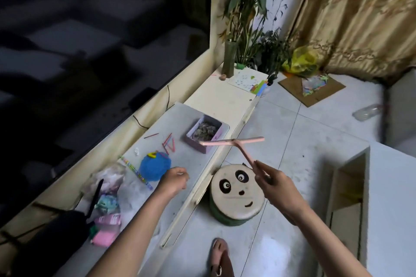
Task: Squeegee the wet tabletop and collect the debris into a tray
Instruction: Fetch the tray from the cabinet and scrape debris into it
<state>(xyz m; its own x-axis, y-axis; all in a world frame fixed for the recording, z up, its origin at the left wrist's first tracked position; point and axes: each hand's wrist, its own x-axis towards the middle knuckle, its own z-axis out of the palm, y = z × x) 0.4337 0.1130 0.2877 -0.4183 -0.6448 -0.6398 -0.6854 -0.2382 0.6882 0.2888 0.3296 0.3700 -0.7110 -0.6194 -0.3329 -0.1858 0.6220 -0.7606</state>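
Squeegee: pink, T-shaped, thin; blade lies left-right, handle slants down to the right; held in the air over the table edge, beside the tray.
Right hand: pinches the handle end.
Left hand: curled above the table; cannot tell if it holds anything.
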